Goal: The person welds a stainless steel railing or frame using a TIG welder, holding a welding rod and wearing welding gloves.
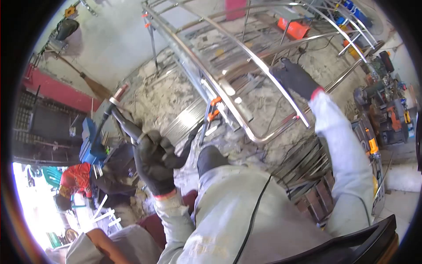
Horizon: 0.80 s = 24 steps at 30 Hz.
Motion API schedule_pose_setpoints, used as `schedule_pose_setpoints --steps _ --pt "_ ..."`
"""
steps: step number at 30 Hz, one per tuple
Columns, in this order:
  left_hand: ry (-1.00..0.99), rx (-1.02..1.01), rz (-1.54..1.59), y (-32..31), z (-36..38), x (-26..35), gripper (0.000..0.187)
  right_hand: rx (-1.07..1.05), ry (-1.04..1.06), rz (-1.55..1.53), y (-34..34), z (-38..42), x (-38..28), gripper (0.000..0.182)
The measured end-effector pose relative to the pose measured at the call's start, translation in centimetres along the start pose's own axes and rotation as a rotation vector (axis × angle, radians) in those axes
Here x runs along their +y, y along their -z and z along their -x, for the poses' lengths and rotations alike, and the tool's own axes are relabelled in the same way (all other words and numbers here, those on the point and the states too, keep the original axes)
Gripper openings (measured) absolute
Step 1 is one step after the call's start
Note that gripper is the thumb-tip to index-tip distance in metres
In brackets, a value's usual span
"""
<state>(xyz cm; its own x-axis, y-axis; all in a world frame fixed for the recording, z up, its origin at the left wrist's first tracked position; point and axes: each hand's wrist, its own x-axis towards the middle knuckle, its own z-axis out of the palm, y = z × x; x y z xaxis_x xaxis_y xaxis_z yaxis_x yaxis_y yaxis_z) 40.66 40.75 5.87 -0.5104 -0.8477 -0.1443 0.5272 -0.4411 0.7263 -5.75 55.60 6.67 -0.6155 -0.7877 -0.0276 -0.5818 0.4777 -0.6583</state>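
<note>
My left hand (154, 154), in a black glove with a red cuff, is closed around a dark, slim tool (125, 123) that looks like a welding torch. Its light collar and reddish tip point up and left, away from the frame. To the right, my gloved right hand (299, 81) is at a shiny bent tube of the metal frame (259, 61), its fingers against the tube and partly hidden. Polished tubes form this large frame, which stands over the rough floor. Orange clamps (214, 108) sit on a support under its near rail.
Metal bars (303, 171) lie at right, near tools on a bench (391, 110). A broom (94, 86) leans on the left wall. A person in red (78, 179) bends over at lower left. Another person's arm (107, 246) shows beside me. An orange container (293, 28) lies beyond.
</note>
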Motion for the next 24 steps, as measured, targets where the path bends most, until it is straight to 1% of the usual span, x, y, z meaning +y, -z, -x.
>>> schedule_pose_setpoints --steps 1,2,3,4,5,6,8,9,10,11,12,13,15,16,17,18,19,20,21,22,23,24 --pt "-0.097 0.110 0.017 0.2 0.1 0.1 0.039 -0.153 -0.191 -0.202 -1.1 0.6 -1.6 0.050" --pt "-0.094 0.129 0.006 0.2 0.0 0.0 0.039 -0.292 -0.377 -0.396 -1.6 0.7 -3.6 0.044" --pt "-0.222 0.180 -0.029 0.0 -0.2 0.0 0.036 -0.307 -0.384 -0.398 -1.8 0.5 -2.9 0.044" --pt "-0.344 0.230 -0.066 0.1 -0.2 -0.1 0.033 -0.329 -0.350 -0.506 -1.4 0.3 -1.4 0.037" --pt "-0.323 0.128 0.021 1.1 -0.3 0.2 0.032 -0.351 -0.316 -0.615 -1.3 0.5 -0.8 0.030" --pt "-0.321 0.148 0.013 1.8 -0.4 0.2 0.032 -0.428 -0.256 -0.614 -0.6 0.6 -0.3 0.043" --pt "-0.371 0.223 -0.148 2.7 -1.0 0.1 0.032 -0.080 -0.022 -0.040 -2.7 0.4 -0.6 0.046" --pt "-0.346 0.235 -0.116 3.0 -1.3 0.1 0.031 -0.202 -0.022 -0.160 -1.9 1.1 -0.6 0.047" --pt "-0.327 0.258 -0.135 3.2 -1.5 0.4 0.031 -0.320 -0.023 -0.283 -0.5 1.7 -1.9 0.048" --pt "-0.293 0.207 -0.085 3.3 -1.7 0.7 0.031 -0.354 0.009 -0.409 0.1 0.4 0.1 0.043" --pt "-0.259 0.156 -0.030 3.5 -1.9 1.0 0.031 -0.219 0.328 0.412 2.7 1.9 -0.8 0.036" --pt "-0.246 0.099 0.008 3.7 -2.1 1.2 0.033 -0.239 0.321 0.406 4.3 3.6 -0.4 0.036" --pt "-0.240 0.101 0.041 4.1 -2.2 1.5 0.036 0.168 0.269 -0.380 7.1 6.7 0.0 0.036" --pt "-0.243 0.082 0.076 4.3 -2.3 1.5 0.044 0.378 0.271 0.112 8.1 8.0 -1.1 0.047" --pt "-0.237 0.058 0.086 4.9 -2.5 1.6 0.038 0.521 0.416 0.365 9.2 9.9 1.7 0.039" --pt "-0.234 0.066 0.086 5.0 -2.8 1.5 0.038 0.606 0.490 0.841 11.4 10.8 6.3 0.039" --pt "-0.208 0.161 0.108 5.1 -3.1 1.3 0.033 0.673 0.343 -0.046 8.9 13.6 6.4 0.040" --pt "-0.183 0.254 0.128 5.1 -3.4 1.3 0.030 0.653 0.364 0.511 9.2 15.7 9.2 0.036" --pt "-0.179 0.258 0.125 6.3 -3.7 1.1 0.030 0.597 0.369 1.065 10.3 17.4 14.0 0.033" --pt "-0.126 0.196 0.028 8.5 -4.1 0.8 0.029 0.591 0.363 1.064 5.1 20.3 17.3 0.033" --pt "-0.075 0.131 -0.068 9.5 -4.3 0.5 0.028 0.660 -0.128 0.195 5.3 21.8 28.0 0.030" --pt "-0.072 0.131 -0.073 9.0 -4.4 0.3 0.028 0.504 -0.082 0.418 2.7 23.4 26.4 0.031"
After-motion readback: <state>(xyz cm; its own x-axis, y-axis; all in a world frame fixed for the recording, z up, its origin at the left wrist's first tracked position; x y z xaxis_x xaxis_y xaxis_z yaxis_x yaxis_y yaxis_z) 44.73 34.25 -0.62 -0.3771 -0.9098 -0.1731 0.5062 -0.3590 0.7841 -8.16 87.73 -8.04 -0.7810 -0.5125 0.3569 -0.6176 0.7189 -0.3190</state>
